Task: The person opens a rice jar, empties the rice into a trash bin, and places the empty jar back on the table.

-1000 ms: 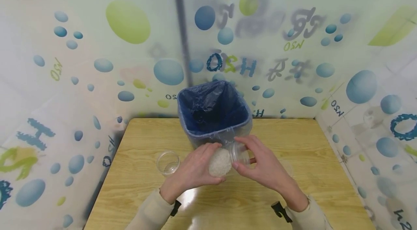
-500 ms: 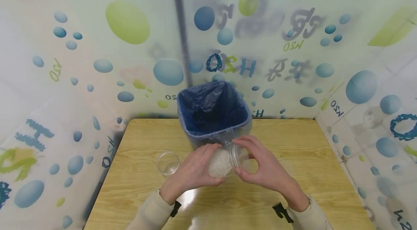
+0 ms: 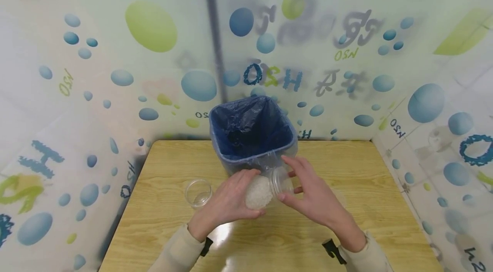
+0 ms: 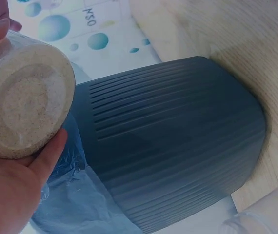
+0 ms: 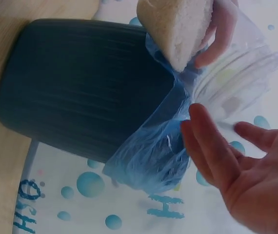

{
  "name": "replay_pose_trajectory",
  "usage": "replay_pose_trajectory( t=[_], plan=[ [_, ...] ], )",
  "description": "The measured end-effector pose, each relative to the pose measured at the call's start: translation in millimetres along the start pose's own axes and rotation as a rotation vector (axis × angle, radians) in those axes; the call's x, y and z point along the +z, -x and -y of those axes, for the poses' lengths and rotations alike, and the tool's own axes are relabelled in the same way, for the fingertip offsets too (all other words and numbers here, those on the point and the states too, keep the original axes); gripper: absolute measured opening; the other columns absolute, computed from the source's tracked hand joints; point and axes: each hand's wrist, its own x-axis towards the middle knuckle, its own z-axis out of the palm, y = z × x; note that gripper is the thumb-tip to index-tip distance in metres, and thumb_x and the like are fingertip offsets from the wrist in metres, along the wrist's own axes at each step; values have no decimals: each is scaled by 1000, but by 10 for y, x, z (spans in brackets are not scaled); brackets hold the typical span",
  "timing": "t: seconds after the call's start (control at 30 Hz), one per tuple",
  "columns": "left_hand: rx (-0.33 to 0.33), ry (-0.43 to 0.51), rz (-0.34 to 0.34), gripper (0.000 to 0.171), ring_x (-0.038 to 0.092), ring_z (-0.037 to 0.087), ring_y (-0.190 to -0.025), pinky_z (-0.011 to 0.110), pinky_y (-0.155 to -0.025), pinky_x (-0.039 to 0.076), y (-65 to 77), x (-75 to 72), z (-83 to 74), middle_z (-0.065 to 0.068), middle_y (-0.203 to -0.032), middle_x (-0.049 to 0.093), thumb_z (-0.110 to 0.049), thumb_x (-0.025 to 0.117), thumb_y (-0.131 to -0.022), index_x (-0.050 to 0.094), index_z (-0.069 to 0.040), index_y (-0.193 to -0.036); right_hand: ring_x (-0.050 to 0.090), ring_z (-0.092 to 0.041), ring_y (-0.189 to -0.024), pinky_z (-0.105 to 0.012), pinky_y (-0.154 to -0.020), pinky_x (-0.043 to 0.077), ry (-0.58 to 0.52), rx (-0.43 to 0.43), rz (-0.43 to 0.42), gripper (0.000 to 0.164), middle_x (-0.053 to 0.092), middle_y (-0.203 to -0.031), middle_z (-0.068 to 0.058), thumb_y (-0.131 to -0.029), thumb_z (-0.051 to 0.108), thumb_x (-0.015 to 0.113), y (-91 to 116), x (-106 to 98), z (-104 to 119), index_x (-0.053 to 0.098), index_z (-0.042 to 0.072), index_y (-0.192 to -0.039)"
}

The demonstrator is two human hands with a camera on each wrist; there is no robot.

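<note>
My left hand (image 3: pixel 229 199) grips a clear jar (image 3: pixel 259 193) part-filled with white, rice-like grains, tipped on its side in front of the bin. Its round base (image 4: pixel 27 100) faces the left wrist camera, with grains packed against it. The jar's clear ridged end points right, toward my right hand (image 3: pixel 317 199). That hand's fingers are spread around this end. In the right wrist view, the right fingertips (image 5: pixel 197 111) stand just off the ridged end (image 5: pixel 236 85), and the grains slope inside the jar body.
A bin (image 3: pixel 252 156) with a blue bag liner stands at the table's back edge, just beyond the hands. A small clear cup (image 3: pixel 198 193) is left of my left hand on the wooden table (image 3: pixel 169 229). Patterned curtains (image 3: pixel 154 66) enclose the table.
My right hand's fingers have gone from around the jar's ridged end to spread and slightly farther right. My left hand and the jar have stayed nearly in place.
</note>
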Motion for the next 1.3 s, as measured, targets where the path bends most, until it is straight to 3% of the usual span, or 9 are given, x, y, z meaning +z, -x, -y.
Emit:
replay_pose_trajectory(
  t=[0.1,0.2,0.73,0.97,1.13,1.3],
  plan=[
    [-8,-1,1,98,63,22,-109,41,-90,56,2,-9,-4,7,-125,63,-51,94,-64,52,-7,-140,60,-26,-116,-29,-75,60,-1,58,20,76,45,-148,-7,-94,49,73,-22,19,24,41,18,-156],
    [-12,-3,8,98,63,23,-110,41,-90,56,7,-9,-4,7,-126,63,-52,93,-64,52,-7,-140,61,-26,-116,-26,-74,58,-28,62,30,74,49,-144,-6,-94,46,74,-25,30,23,42,17,-155],
    [-12,7,22,95,63,20,-112,39,-92,55,12,6,-6,4,-127,63,-52,92,-66,52,-9,-140,57,-20,-120,-33,-82,60,-51,-117,6,72,48,-145,1,-89,30,80,17,32,-41,46,16,-151],
    [-7,1,19,96,63,20,-111,39,-92,55,14,7,-5,4,-128,63,-53,91,-66,52,-8,-140,56,-24,-124,-37,-86,59,-21,-179,33,71,44,-149,-3,-88,31,81,14,4,-61,47,18,-149],
    [-3,10,7,97,63,21,-110,40,-92,55,3,5,4,6,-127,63,-52,92,-65,52,-7,-140,55,-28,-127,-36,-86,59,-41,-107,24,78,42,-152,-6,-90,33,80,7,-8,-21,41,15,-155],
    [0,19,-9,96,63,24,-110,42,-91,55,-12,2,7,7,-127,63,-49,94,-64,52,-6,-140,61,-25,-118,-28,-78,59,-7,11,7,71,47,-148,-6,-95,44,73,-14,0,23,44,17,-153]
  ],
)
